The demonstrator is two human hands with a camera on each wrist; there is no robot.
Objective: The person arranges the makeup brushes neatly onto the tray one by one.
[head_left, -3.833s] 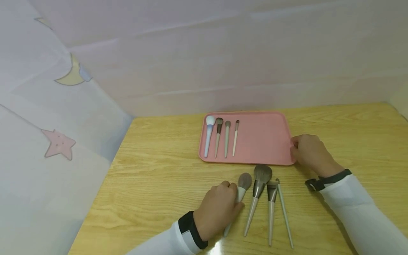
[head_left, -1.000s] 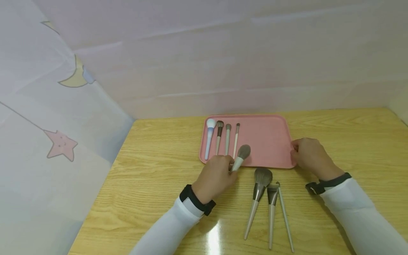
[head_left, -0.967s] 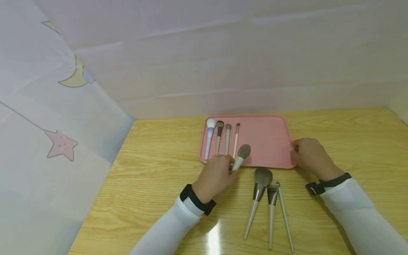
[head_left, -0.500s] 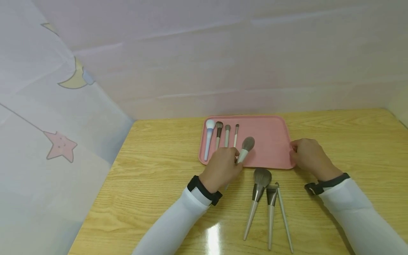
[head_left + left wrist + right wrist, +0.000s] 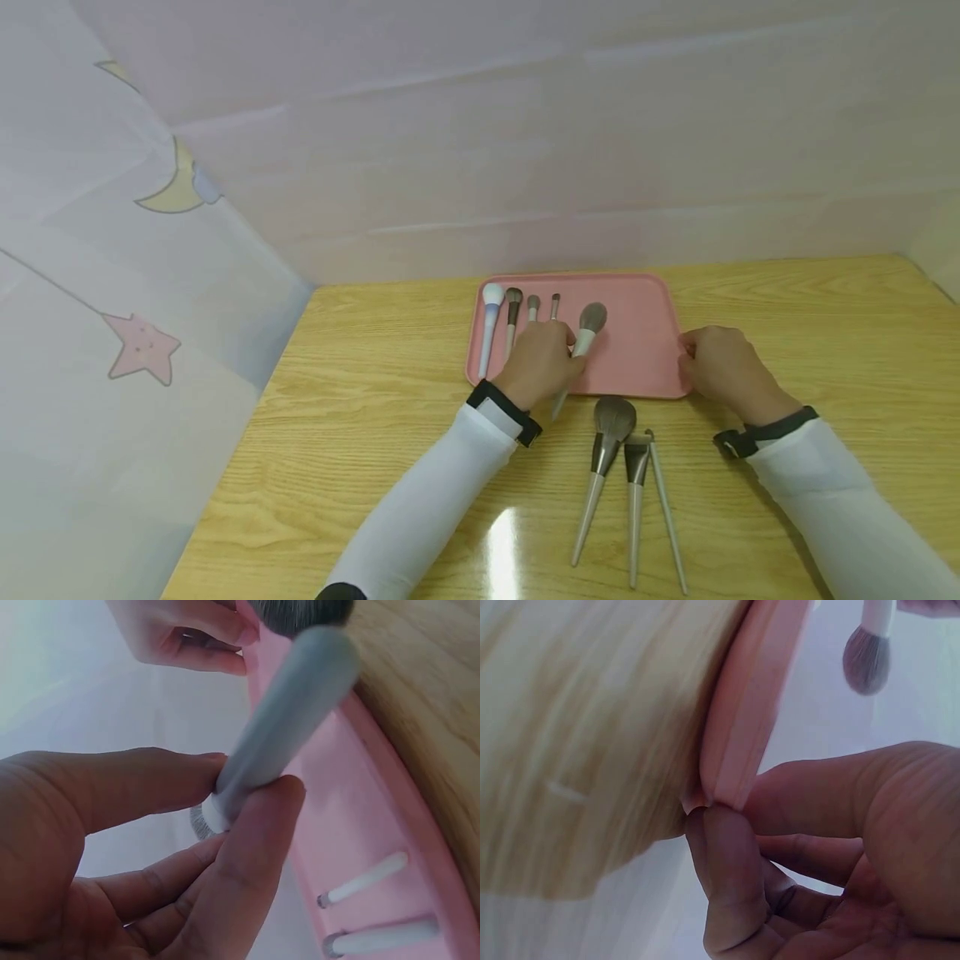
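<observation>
Left wrist view shows your left hand (image 5: 112,855) pinching a makeup brush (image 5: 281,724) between thumb and fingertips (image 5: 259,817), low on its grey handle, bristles pointing toward the far side. From the head camera, that brush (image 5: 587,333) hovers over the pink tray (image 5: 637,350), just right of the four brushes (image 5: 517,321) already lying in a row at the tray's left end. Your right hand (image 5: 716,367) grips the tray's right rim; the right wrist view shows a thumb and a finger (image 5: 724,855) clamped on the lip.

You look to be mid-placement: carried over, not yet laid down. The next move calls for lowering the brush flat, parallel to the row and close beside the thin one, without nudging it.

Right of the brush, the tray floor offers plenty of room up to the rim you hold. Three more brushes (image 5: 630,483) lie on the wooden table (image 5: 360,433) near the tray's near edge, so keep your left forearm lifted when pulling back.
</observation>
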